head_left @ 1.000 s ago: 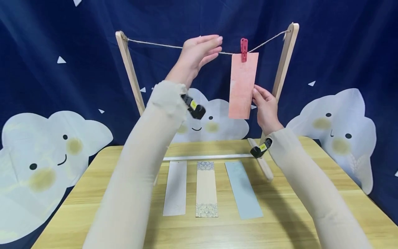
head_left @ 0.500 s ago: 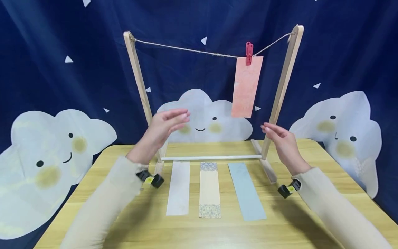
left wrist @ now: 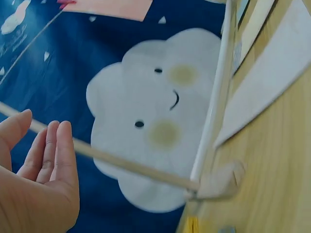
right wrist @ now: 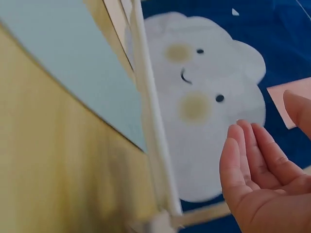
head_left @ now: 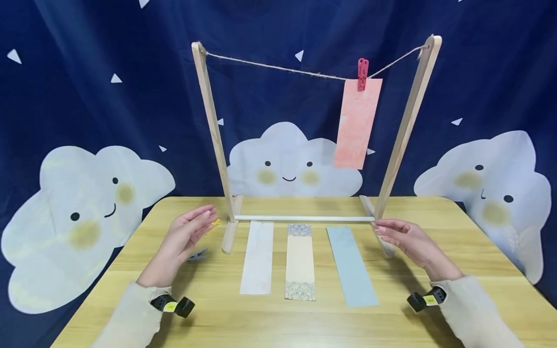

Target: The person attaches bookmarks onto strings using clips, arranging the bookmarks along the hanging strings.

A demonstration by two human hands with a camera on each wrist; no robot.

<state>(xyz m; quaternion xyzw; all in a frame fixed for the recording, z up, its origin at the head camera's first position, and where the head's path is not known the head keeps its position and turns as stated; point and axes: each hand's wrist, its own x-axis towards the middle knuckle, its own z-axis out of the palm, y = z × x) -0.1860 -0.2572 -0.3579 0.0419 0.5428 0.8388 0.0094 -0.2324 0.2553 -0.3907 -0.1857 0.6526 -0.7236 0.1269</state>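
My left hand (head_left: 180, 244) hovers over the left of the table, fingers relaxed, nothing in it. Partly hidden by that hand are a small yellow object (head_left: 214, 224) and a grey clip-like object (head_left: 198, 255) on the tabletop. On the other side, my right hand (head_left: 415, 246) is held near the stand's right foot, fingers loosely bent and holding nothing. A pink paper strip (head_left: 359, 125) hangs from the twine (head_left: 278, 67), fixed by a red clothespin (head_left: 362, 75). White (head_left: 257, 258), cream patterned (head_left: 300, 261) and light blue (head_left: 353, 266) strips lie side by side on the table.
A wooden stand with a left post (head_left: 213, 125), a right post (head_left: 408, 125) and a white crossbar (head_left: 304, 219) rises at the back of the table (head_left: 330, 324). Behind it hangs a dark blue curtain (head_left: 278, 24) with cloud faces.
My right hand has left the pink strip's edge, and my left hand has come away from the twine. Both have dropped toward the table; the strip stays hanging.
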